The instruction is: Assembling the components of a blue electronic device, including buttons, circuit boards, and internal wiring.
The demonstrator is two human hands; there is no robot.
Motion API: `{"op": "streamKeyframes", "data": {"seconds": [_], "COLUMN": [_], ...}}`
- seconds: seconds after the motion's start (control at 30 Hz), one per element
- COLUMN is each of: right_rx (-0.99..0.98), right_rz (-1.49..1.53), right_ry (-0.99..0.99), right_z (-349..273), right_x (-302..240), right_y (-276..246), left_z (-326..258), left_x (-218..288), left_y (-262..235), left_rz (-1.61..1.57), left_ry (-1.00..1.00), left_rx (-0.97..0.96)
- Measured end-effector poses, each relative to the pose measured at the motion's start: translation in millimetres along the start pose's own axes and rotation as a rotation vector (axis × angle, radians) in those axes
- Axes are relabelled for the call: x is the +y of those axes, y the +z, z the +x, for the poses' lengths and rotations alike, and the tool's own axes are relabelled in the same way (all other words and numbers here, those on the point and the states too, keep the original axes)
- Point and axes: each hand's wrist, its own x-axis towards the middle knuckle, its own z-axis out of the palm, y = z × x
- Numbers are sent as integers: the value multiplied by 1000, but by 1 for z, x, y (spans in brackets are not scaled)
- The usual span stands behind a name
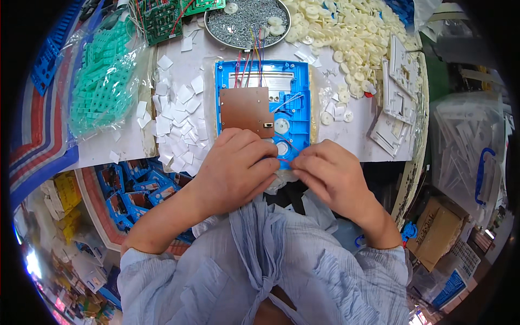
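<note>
Seen from above, a blue case (263,103) lies open-side up on a white desk (357,135), directly ahead of both hands, its long axis running away from the person. A brown board (246,111) is seated in its upper left part, and coloured wires (250,57) run from its far end toward a round tray of screws (244,21). The left hand (234,165) and right hand (330,173) meet at the case's near edge, about equally close to it. A thin red wire (284,159) is pinched between them, fingertips curled shut around it; how much of it is gripped by each hand cannot be told. White paper squares (176,124) are scattered left of the case, a bag of green parts (103,81) farther left, and cream discs (346,32) are heaped to the far right.
</note>
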Motion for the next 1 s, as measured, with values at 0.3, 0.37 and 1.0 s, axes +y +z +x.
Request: {"op": "streamKeyframes", "data": {"seconds": [0.3,0.37,1.0], "right_rx": [14,29,-86], "right_rz": [-203,-179,-152], "right_ry": [-70,-86,-36], "right_z": [-2,-4,6], "right_x": [-4,-4,3], "right_y": [-3,-2,0], "left_z": [-2,-3,-8], "left_x": [0,1,-3], "left_y": [3,3,4], "left_rz": [-3,5,75], "left_ry": [-15,-18,10], "left_rx": [44,51,-12]}}
